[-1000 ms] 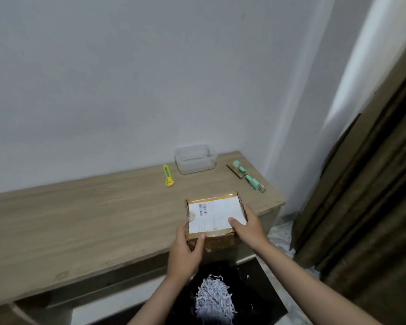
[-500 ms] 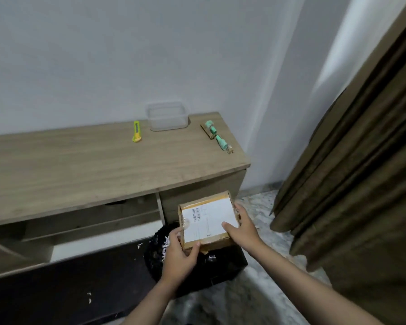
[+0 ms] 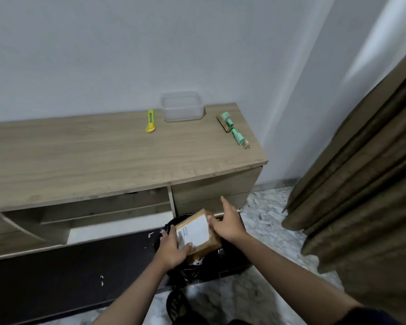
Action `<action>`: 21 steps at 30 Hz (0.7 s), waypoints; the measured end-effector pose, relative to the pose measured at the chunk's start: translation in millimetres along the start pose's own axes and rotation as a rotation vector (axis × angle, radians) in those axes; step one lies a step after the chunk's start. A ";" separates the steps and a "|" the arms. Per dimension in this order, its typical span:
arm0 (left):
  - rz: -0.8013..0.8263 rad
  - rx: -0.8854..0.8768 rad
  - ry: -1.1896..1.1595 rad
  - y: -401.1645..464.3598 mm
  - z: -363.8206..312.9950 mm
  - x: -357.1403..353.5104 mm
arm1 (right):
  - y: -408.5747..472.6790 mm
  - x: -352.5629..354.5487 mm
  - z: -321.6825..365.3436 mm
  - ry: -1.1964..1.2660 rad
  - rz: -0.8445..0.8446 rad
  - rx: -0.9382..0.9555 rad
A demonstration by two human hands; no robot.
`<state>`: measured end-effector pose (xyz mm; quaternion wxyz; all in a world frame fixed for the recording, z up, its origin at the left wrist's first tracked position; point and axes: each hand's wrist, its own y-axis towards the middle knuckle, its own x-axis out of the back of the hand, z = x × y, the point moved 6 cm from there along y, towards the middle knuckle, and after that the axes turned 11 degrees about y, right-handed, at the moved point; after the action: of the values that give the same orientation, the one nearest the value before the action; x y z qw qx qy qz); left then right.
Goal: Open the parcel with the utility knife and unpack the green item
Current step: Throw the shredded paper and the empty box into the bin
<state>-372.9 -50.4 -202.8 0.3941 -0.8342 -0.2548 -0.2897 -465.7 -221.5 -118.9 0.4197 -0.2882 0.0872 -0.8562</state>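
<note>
Cardboard parcel (image 3: 198,232) now low centre of frame, over black bin bag (image 3: 230,256), off desk (image 3: 80,160) | left hand (image 3: 174,248) grips it; right hand (image 3: 229,222) fingers spread, letting go | green item (image 3: 234,130), utility knife (image 3: 150,121) upper centre | empty box being discarded.

Parcel label (image 3: 195,229) print illegible.

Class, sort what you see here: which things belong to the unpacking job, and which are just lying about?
Belong to the job:
parcel, held by the left hand
right hand
utility knife
green item

Lying about:
clear plastic tub
brown curtain
black bag
</note>
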 end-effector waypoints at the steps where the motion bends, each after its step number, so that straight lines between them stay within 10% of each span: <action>1: 0.005 0.010 0.000 5.5 2.6 -0.9 | 5.3 1.5 5.1 0.003 -0.011 0.023; 21: -0.587 -0.575 -0.145 25.4 -120.9 112.4 | 72.7 33.6 98.9 0.063 -0.263 0.453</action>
<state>-311.5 -139.9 -75.8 0.0270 -0.8206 -0.4176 -0.3893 -377.1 -284.1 -52.3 0.3556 -0.1691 -0.1318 -0.9097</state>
